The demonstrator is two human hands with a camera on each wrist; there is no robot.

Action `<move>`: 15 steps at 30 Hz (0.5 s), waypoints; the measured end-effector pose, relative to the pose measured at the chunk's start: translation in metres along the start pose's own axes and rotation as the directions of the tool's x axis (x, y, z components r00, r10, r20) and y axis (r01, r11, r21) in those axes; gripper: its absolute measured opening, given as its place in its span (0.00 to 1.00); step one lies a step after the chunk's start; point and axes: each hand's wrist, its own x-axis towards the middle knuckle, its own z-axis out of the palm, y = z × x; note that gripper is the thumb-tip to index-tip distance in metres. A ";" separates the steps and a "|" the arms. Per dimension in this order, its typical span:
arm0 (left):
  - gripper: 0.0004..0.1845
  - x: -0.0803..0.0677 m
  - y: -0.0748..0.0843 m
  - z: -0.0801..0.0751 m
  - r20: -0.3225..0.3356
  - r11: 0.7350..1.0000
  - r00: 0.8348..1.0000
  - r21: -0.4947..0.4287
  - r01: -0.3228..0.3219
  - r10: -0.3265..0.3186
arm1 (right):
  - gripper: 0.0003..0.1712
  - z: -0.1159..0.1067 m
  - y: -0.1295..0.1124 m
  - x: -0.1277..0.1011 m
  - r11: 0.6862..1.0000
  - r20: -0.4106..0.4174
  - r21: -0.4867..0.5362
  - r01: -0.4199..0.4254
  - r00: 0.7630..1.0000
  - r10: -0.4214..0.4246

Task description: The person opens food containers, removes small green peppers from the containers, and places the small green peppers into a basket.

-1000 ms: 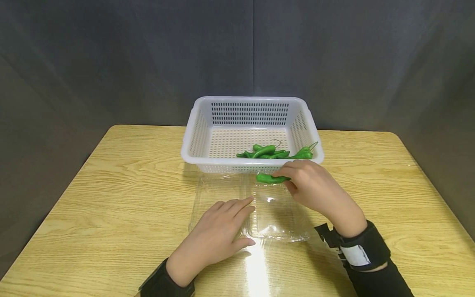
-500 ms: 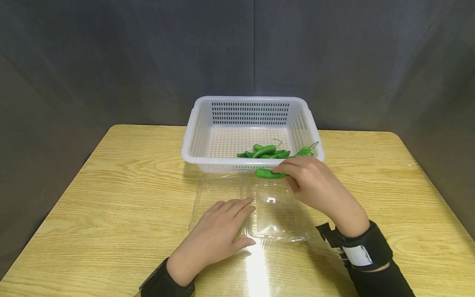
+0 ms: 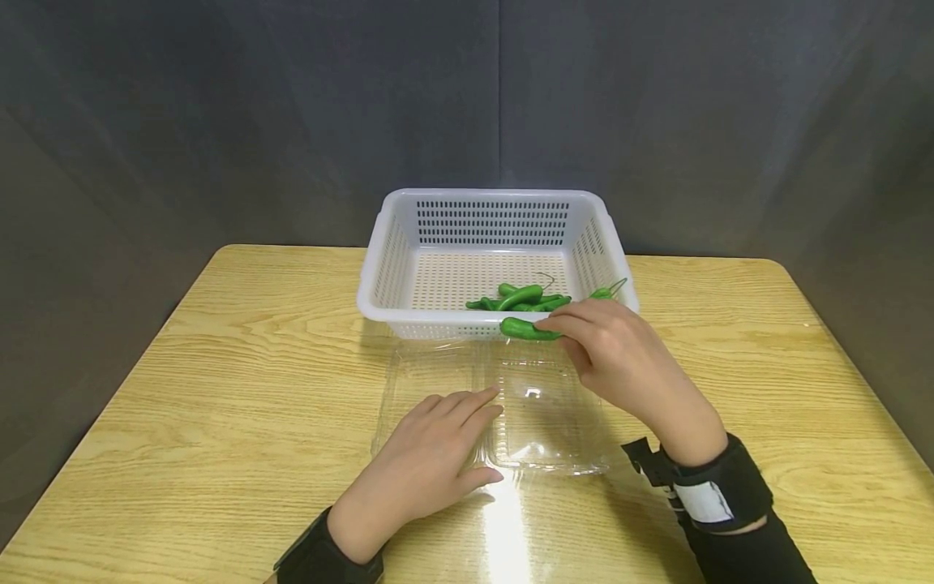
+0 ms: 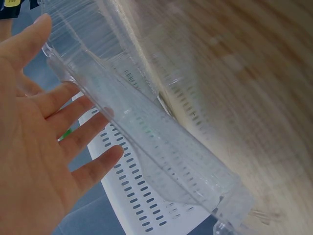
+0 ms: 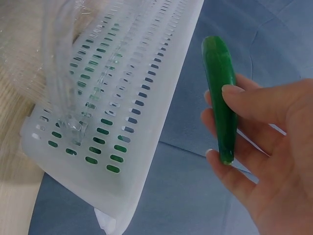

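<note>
Basket [image 3: 379, 268] rim blocks right hand [image 3: 620, 357], fingers pinching pepper [image 3: 527, 328]; left hand [image 3: 423, 462] flat, fingers apart, on clamshell [image 3: 543, 422].

Light oak-grain table [image 3: 219, 389] with rounded corners, filling the lower half from 3 to 9 o'clock. Behind it, toward 12 o'clock, a dark grey fabric backdrop [image 3: 292, 105] with a vertical seam. Glare patch near 6 o'clock.
</note>
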 end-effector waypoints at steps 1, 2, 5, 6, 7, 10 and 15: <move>0.39 0.000 0.000 0.000 0.000 1.000 1.000 -0.001 0.001 -0.001 | 0.20 0.000 0.000 0.000 1.000 -0.008 -0.001 0.003 1.000 -0.003; 0.39 0.000 0.000 0.000 0.001 1.000 1.000 -0.001 0.001 -0.001 | 0.20 0.000 0.000 0.000 1.000 -0.016 -0.001 0.005 1.000 -0.005; 0.39 0.000 0.000 -0.001 0.001 1.000 1.000 0.002 0.002 -0.002 | 0.20 0.001 0.002 0.001 1.000 -0.040 0.000 0.010 0.999 -0.010; 0.39 0.000 0.000 -0.001 0.001 1.000 1.000 0.003 0.002 -0.002 | 0.20 0.001 0.002 0.001 1.000 -0.046 0.000 0.011 0.999 -0.011; 0.39 0.000 0.000 -0.001 0.001 1.000 1.000 0.004 0.003 -0.003 | 0.19 0.002 0.002 0.001 1.000 -0.051 0.000 0.012 0.999 -0.012; 0.39 0.000 0.001 -0.001 0.002 1.000 1.000 0.006 0.005 -0.005 | 0.19 0.003 0.004 0.001 1.000 -0.065 -0.003 0.010 0.998 -0.010; 0.39 0.000 0.001 -0.001 0.005 1.000 1.000 0.005 0.009 -0.009 | 0.20 0.005 0.007 0.001 1.000 -0.088 -0.004 -0.003 0.996 0.002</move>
